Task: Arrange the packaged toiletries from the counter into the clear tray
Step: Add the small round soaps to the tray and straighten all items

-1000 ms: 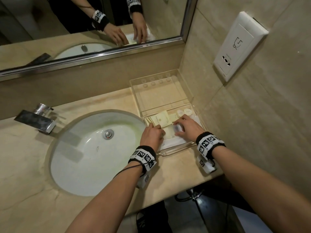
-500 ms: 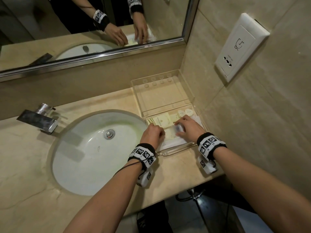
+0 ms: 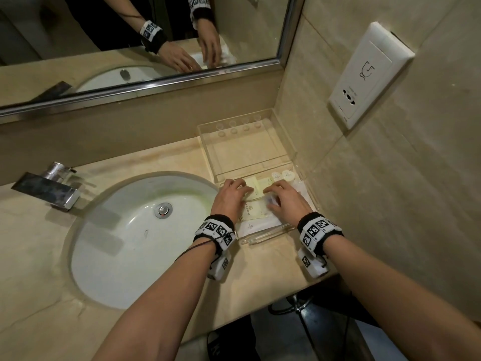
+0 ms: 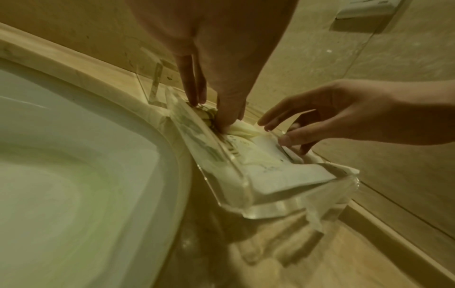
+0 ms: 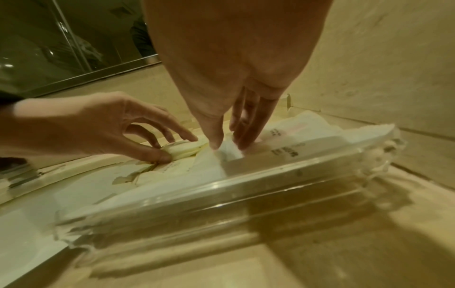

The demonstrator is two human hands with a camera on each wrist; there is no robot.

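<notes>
The clear tray [image 3: 265,237] stands on the counter between the sink and the right wall. Its near compartment holds flat toiletry packets: a pale yellow packet [image 3: 253,185], a cream packet with a logo [image 3: 256,209] and white ones beneath. Two small white bottles [image 3: 282,175] stand at its far right. Both hands reach into this compartment. My left hand [image 3: 242,186] pinches the yellow packet [image 5: 182,150] between thumb and fingers. My right hand [image 3: 270,195] pinches a small white packet [image 5: 229,151] with thumb and fingertips. The tray's far section [image 3: 247,152] holds nothing.
A white sink basin [image 3: 135,238] lies left of the tray, with a chrome faucet [image 3: 49,188] at its far left. A mirror [image 3: 130,35] runs along the back wall. The tiled right wall carries a socket plate [image 3: 369,74]. The counter's front edge [image 3: 260,300] is close.
My left hand has slid a little farther into the tray and now covers part of the yellow packet. The right hand stays almost in place on the white packet.
</notes>
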